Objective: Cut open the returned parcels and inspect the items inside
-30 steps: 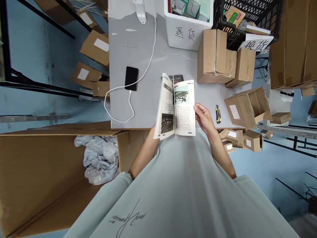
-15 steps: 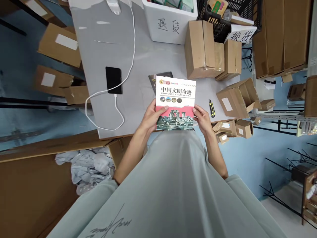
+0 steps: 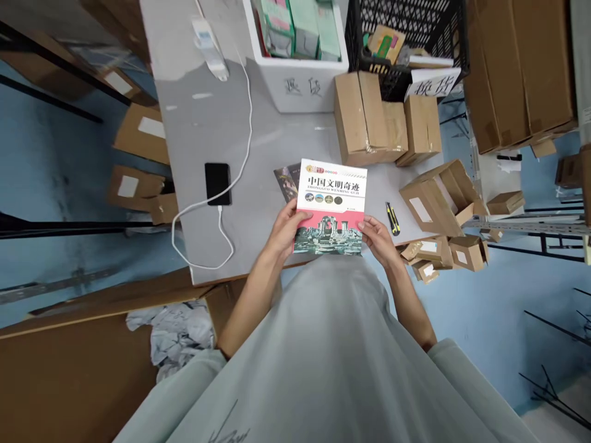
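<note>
Both my hands hold a book (image 3: 330, 206) by its side edges, front cover facing up, near the table's front edge. Its cover is white above, with Chinese characters and small round pictures, and pink below with a photo of stone ruins. My left hand (image 3: 285, 231) grips the left edge with the thumb on the cover. My right hand (image 3: 378, 239) pinches the right edge. Partly hidden behind the book lies a dark printed item (image 3: 287, 181) on the table. A yellow and black box cutter (image 3: 392, 219) lies to the right of my right hand.
On the grey table (image 3: 263, 203) a black phone (image 3: 217, 183) lies with a white cable (image 3: 250, 117). A white foam box (image 3: 302, 86), cardboard boxes (image 3: 360, 117) and a black crate (image 3: 410, 31) stand at the back. A large carton (image 3: 74, 369) with crumpled grey bags (image 3: 182, 332) is front left.
My view has tilted up, so the table and its things sit lower and more of the foam box and crate shows. Both hands still hold the book.
</note>
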Demonstrator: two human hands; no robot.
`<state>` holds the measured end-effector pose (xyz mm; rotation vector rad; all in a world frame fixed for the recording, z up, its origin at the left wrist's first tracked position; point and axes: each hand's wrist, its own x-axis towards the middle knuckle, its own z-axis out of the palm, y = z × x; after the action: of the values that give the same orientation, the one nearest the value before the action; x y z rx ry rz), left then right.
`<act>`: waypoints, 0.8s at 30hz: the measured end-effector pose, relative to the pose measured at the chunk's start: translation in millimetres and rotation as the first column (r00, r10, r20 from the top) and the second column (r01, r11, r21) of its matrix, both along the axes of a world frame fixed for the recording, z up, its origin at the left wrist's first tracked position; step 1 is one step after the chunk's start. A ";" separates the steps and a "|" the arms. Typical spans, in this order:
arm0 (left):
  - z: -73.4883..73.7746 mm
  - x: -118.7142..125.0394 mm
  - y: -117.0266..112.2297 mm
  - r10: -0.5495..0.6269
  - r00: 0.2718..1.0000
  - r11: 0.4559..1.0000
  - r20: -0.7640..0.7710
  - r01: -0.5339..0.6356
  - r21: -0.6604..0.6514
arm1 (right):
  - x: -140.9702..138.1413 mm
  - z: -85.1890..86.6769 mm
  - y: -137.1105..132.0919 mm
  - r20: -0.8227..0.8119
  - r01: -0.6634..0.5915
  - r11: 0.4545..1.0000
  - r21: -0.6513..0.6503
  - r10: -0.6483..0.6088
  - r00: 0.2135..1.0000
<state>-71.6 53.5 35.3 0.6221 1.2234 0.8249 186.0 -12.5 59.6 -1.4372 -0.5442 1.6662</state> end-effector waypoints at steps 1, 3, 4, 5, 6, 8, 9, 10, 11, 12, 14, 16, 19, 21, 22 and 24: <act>5.0 4.5 6.0 0.013 1.000 1.000 -0.007 -0.013 -0.006 | 3.7 -1.7 3.2 -0.017 -0.031 1.000 -0.004 0.031 0.999; 15.1 15.7 20.2 0.032 0.999 0.999 -0.012 -0.032 -0.019 | 12.0 -5.2 11.8 -0.023 -0.079 0.996 -0.027 0.079 0.997; 19.9 22.4 28.3 0.033 0.999 0.999 -0.010 -0.033 -0.025 | 17.1 -6.8 17.6 -0.031 -0.087 0.996 -0.027 0.086 0.996; 24.5 29.8 36.7 0.025 1.000 0.999 -0.010 -0.025 -0.021 | 23.2 -7.9 24.6 -0.054 -0.104 0.994 -0.021 0.103 0.993; 29.0 37.8 45.2 0.005 1.000 1.000 -0.011 -0.005 -0.009 | 30.6 -8.3 32.8 -0.062 -0.117 0.993 0.000 0.117 0.991; 37.6 54.6 61.9 -0.055 0.998 0.997 -0.008 0.055 0.044 | 49.3 -6.0 52.7 -0.041 -0.123 0.991 0.058 0.125 0.991; 41.5 62.9 70.1 -0.089 0.996 0.993 -0.006 0.090 0.080 | 60.5 -3.7 64.3 -0.013 -0.118 0.989 0.089 0.119 0.993; 45.1 70.9 78.6 -0.127 0.992 0.985 -0.003 0.126 0.114 | 72.7 -0.8 77.0 0.017 -0.111 0.987 0.116 0.110 0.994; 48.1 78.4 87.9 -0.168 0.986 0.976 0.000 0.166 0.141 | 85.5 2.0 91.0 0.044 -0.105 0.985 0.138 0.099 0.994; 50.3 85.4 98.5 -0.214 0.977 0.964 0.002 0.211 0.160 | 98.6 4.7 106.1 0.065 -0.095 0.983 0.157 0.086 0.994; 52.6 99.1 125.8 -0.310 0.951 0.936 -0.013 0.307 0.169 | 124.3 9.1 140.3 0.084 -0.059 0.979 0.193 0.043 0.996; 52.5 114.8 162.8 -0.368 0.929 0.913 -0.042 0.370 0.173 | 147.7 13.2 179.7 0.080 -0.005 0.973 0.229 -0.014 0.997; 50.3 147.0 233.3 -0.293 0.955 0.922 -0.052 0.297 0.247 | 176.9 21.2 249.0 0.064 0.034 0.963 0.267 -0.053 0.996; 48.7 172.7 284.8 -0.239 0.970 0.927 -0.036 0.239 0.290 | 192.2 27.0 300.5 0.058 0.084 0.958 0.276 -0.104 0.993; 48.1 185.5 310.3 -0.213 0.977 0.927 -0.035 0.213 0.308 | 198.6 29.6 326.8 0.056 0.099 0.953 0.288 -0.120 0.991; 47.9 208.4 357.9 -0.118 0.993 0.942 -0.023 0.120 0.312 | 208.2 33.0 377.5 0.061 0.110 0.944 0.311 -0.135 0.989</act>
<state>136.7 411.4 83.3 0.9475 1.0542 0.9238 394.2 365.1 92.6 -1.2860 -0.7111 1.3610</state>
